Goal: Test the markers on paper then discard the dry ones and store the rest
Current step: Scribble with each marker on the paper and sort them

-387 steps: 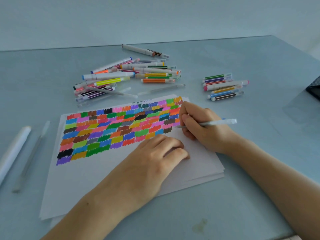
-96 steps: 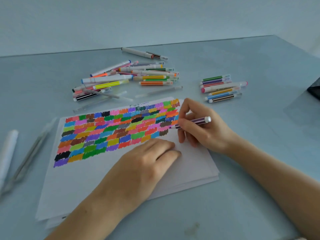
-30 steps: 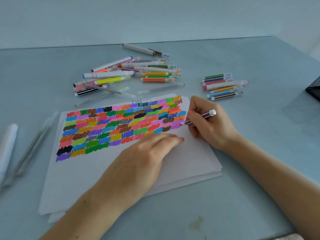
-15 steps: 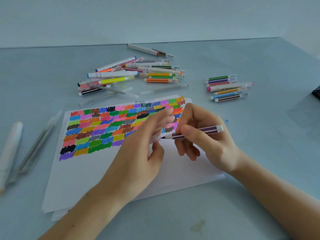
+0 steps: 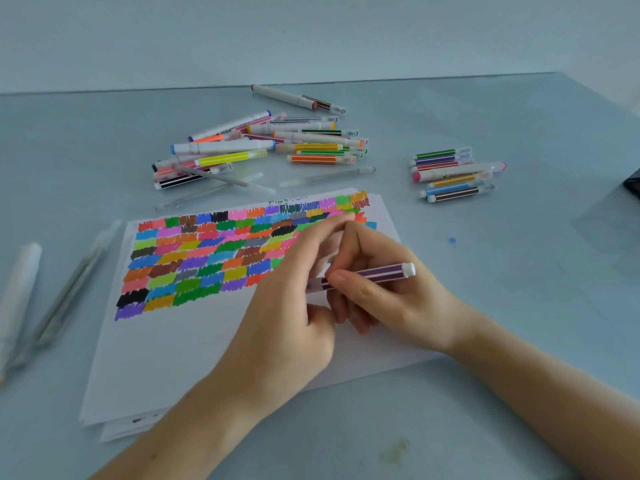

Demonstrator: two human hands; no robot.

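Two hands meeting on one purple-striped marker (image 5: 367, 276) above the white paper stack (image 5: 194, 348).

Right hand (image 5: 388, 299) pinching the marker's barrel between thumb and fingers, white end cap pointing right, long axis near level and running left toward the left hand (image 5: 294, 306). Left fingers (image 5: 322, 244) curled close over the tip end, apparently pressing a clear cap on; actual contact hidden, so cannot tell whether gripping. Probably capping after a test stroke, then sorting. Nearest pile for that: small group of about seven markers (image 5: 453, 174) lying up and right, on the right hand's side; larger heap of roughly twenty markers (image 5: 263, 147) farther, beyond the paper. Few pale pens (image 5: 52, 306) blurred at the left edge, uncountable.
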